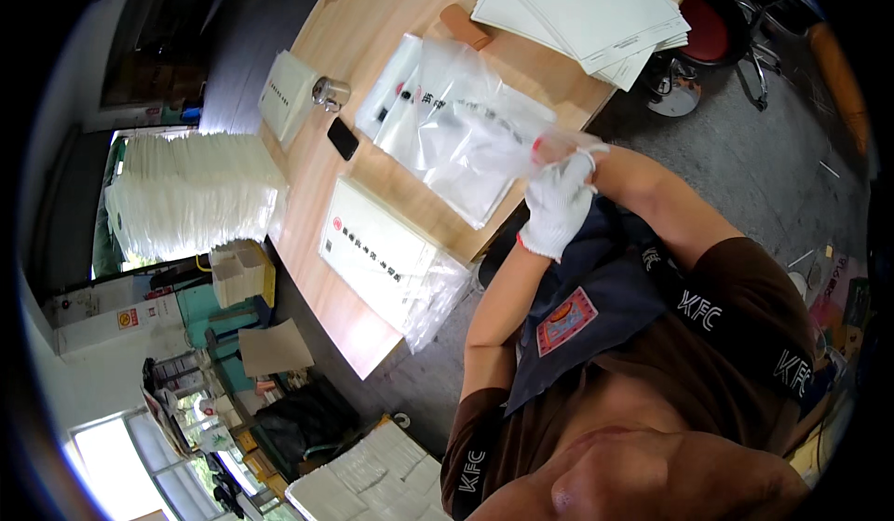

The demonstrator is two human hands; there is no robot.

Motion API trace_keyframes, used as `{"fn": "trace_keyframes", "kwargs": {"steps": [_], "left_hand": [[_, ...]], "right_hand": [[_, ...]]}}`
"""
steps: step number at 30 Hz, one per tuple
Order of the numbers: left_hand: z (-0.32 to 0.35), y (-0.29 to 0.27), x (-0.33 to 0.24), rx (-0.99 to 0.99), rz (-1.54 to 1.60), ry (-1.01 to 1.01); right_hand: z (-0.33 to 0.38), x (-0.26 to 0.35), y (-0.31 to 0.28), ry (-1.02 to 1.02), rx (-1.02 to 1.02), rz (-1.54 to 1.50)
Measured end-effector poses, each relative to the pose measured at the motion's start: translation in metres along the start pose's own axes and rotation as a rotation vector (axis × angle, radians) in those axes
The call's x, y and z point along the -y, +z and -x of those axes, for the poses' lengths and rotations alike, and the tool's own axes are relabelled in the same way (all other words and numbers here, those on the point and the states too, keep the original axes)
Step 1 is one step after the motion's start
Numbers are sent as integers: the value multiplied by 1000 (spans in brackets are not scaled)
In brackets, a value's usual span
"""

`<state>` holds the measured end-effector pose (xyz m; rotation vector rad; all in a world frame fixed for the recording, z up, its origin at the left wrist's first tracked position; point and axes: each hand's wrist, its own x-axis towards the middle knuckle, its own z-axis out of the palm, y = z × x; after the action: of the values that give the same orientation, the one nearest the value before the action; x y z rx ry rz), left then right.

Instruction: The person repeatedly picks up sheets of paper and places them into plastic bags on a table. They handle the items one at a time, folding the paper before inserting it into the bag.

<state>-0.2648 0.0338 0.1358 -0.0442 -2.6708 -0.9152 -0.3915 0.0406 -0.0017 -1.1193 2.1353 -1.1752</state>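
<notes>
"Brown shirt (754, 297) and dark apron (605, 284) come closest to us. Where are the hands?"

"Just past the bench edge. The left hand (559, 202), in a white glove, has its fingers bunched up near the right wrist; whether they grip anything, I can't tell. The right hand (566, 144) is blurred, so I can't say if it is wide, narrow or holding something."

"And the thing nearest them?"

"A clear plastic bag (456, 148), lying over printed sheets on the bench (303, 206). Its near end reaches the edge beside the hands, probably so it can be handled without leaning. Lying flat, it has the bench to support it, I'd guess."

"What's around it?"

"A printed stack (372, 246) to the left, with clear film spilling off its near end. It seems set apart so the two don't mix. Beyond the bag, a brown block (464, 26) sits near large white sheets (587, 13), fanned rather than squared, which may make single ones easier to lift."

"The phone (343, 139) and metal mug (331, 93)?"

"On the left, between the bag and a smaller pale stack (289, 97), likely there to leave the near edge free."

"Farther out?"

"A tall white pile (196, 190), past the bench's left side."
</notes>
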Motion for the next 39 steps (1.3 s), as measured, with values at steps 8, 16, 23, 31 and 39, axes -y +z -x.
{"fn": "trace_keyframes", "kwargs": {"steps": [8,16,23,31,39], "left_hand": [[-14,8,83,-89,7,-267],[-41,34,125,-66,464,-547],[-75,64,125,78,689,-436],[-79,80,102,-67,1482,-970],[-50,-9,100,244,518,-730]], "right_hand": [[43,-16,-69,-165,-79,348],[24,-54,-154,-7,-242,959],[12,-57,-170,-313,-303,1124],[106,37,-122,-347,-97,520],[109,-65,-117,190,-157,-1332]]}}
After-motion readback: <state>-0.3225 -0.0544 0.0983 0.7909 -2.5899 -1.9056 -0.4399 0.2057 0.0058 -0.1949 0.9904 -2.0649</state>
